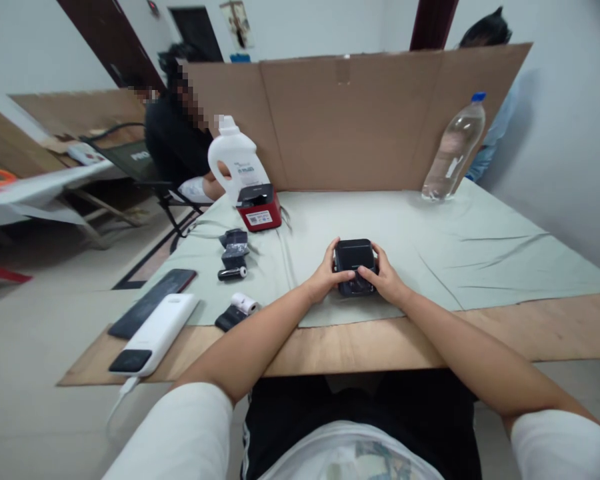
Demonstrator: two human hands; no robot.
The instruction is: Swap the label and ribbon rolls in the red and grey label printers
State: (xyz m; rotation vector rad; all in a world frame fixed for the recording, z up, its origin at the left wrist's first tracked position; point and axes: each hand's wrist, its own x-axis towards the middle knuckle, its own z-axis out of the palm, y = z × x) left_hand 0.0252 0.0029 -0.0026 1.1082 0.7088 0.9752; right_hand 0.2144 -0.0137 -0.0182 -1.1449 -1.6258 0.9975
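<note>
A small black boxy device [355, 255], much like a portable receipt printer, is held between both hands just above the cloth near the front of the table. My left hand [327, 275] grips its left side, the thumb lying across the lower front. On the right side my right hand [387, 277] is closed round it, with the thumb also pressed on the front near the other thumb. The fingers behind the device are partly hidden. To the left lie a white paper roll [245, 303] and a black item [230, 318] beside it.
Along the left are a phone [153, 303], a white power bank [155, 333] with a cable, small black packets [235, 247] and a red-black box [261, 217]. Behind stand a white jug [237, 160], a water bottle [453, 153] and a cardboard screen [340, 127]. Other people sit beyond.
</note>
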